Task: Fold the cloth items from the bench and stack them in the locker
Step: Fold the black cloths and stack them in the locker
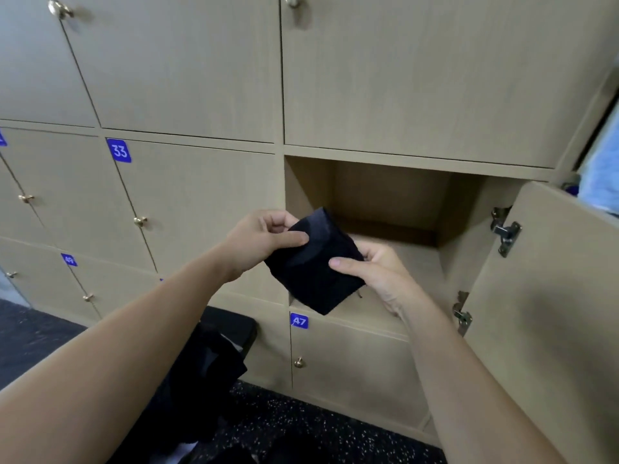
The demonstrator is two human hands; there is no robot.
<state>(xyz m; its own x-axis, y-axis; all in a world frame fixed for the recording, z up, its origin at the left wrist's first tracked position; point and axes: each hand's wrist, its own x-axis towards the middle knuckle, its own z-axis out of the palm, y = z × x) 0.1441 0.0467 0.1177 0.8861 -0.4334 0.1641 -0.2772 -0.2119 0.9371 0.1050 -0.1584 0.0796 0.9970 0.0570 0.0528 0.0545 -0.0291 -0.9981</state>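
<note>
We hold the folded dark cloth [311,279] at the mouth of the open locker [395,195], not set down. Left hand [264,241] pinches its top-left edge. Right hand [371,272] grips its right side, thumb on top. Door [542,279] swung right. More dark fabric [207,373] on the bench [239,324].

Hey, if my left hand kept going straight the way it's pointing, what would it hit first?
Probably the back wall of the open locker: the left hand, pinching the folded dark cloth, aims into that compartment and nothing shows in between. Depth is unclear.
</note>
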